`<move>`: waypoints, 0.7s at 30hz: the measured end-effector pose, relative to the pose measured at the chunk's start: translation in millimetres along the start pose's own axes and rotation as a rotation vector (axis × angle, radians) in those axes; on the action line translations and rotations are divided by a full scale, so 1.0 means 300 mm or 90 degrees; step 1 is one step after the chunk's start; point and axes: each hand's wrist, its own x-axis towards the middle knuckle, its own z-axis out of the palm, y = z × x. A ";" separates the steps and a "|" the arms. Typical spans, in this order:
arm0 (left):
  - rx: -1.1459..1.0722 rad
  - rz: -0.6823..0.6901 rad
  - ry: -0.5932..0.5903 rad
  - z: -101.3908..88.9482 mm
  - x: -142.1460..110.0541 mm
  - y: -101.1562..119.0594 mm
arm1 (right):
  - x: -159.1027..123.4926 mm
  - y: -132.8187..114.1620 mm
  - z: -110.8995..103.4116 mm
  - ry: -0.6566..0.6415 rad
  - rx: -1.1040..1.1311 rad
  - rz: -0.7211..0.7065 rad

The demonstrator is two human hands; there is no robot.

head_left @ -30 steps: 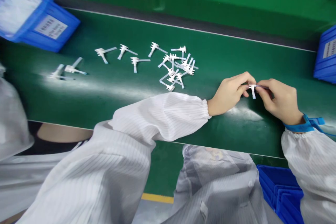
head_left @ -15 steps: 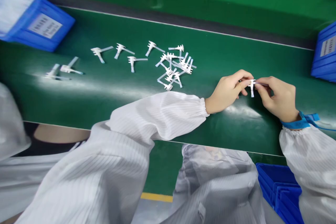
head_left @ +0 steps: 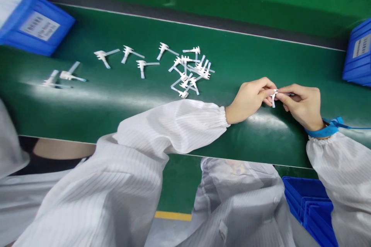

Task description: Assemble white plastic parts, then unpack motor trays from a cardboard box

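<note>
Between my two hands is a small white plastic fitting (head_left: 274, 98), with one short tube end pointing down. My left hand (head_left: 251, 96) pinches its left side between thumb and fingers. From the other side, my right hand (head_left: 304, 102) pinches it too; its fingertips hide the part they hold. Left of my hands, several like white fittings with pale translucent tubes lie in a loose heap (head_left: 189, 73) on the green table (head_left: 232, 61). Others lie singly further left, such as one fitting (head_left: 127, 52) with two tubes at an angle.
A labelled blue bin (head_left: 37, 27) with a white liner stands at the left, another blue bin (head_left: 359, 54) at the right edge. Blue crates (head_left: 307, 197) sit below the table. A blue wrist strap (head_left: 324, 129) with a cord circles my right wrist. Another person's sleeve (head_left: 11, 139) shows at left.
My right hand has moved slightly left, closer to my left hand, and its fingers now cover more of the fitting. The view has shifted a little.
</note>
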 end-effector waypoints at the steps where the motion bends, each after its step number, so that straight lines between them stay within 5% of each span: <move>1: 0.007 0.002 0.004 -0.001 0.000 -0.003 | 0.000 -0.004 0.002 0.000 0.003 0.001; 15: 0.080 0.024 0.013 -0.015 -0.003 -0.008 | -0.002 -0.017 0.024 0.010 -0.063 -0.018; 21: 0.130 0.039 0.038 -0.018 -0.014 -0.015 | 0.021 -0.023 -0.057 -0.053 -0.106 -0.060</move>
